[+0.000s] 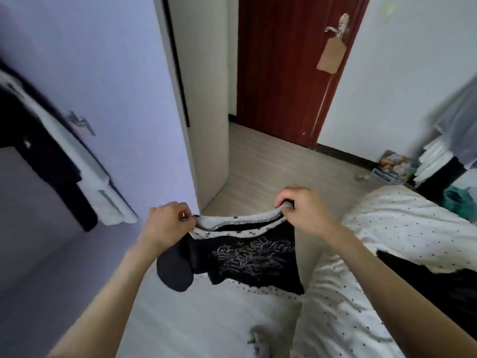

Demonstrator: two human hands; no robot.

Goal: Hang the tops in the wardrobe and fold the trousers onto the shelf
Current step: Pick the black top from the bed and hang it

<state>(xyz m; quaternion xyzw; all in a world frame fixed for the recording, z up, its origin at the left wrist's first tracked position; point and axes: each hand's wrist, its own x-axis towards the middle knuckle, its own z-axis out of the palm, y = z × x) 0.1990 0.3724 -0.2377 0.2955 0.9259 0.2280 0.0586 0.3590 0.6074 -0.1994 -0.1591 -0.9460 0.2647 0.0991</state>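
Both hands pinch the neckline of a black top: the left hand has its fingers curled on the left end of the pale, star-dotted collar band, and the right hand grips the right end a little higher, so the band is stretched between them and sags slightly in the middle. The top hangs from that hold in front of the person, printed side up, with a pale scrawled graphic across the chest, one short dark sleeve drooping by the left wrist and a dotted trim along the hem. It is held above a white bed surface, beside a spotted duvet that lies rumpled to the right. No hanger is in either hand, so the top looks some way from being hung. To the left stands the wardrobe, its pale lilac door open, with dark and white garments already hanging at the frame's edge. Beyond are wood-look flooring and a red-brown room door with a paper tag on its handle. The risk from here, as I judge it, lies in the narrow two-point hold: pulling the collar wide to fit a hanger could stretch the band, and freeing one hand to fetch a hanger would let the garment swing down and crumple onto the bed.
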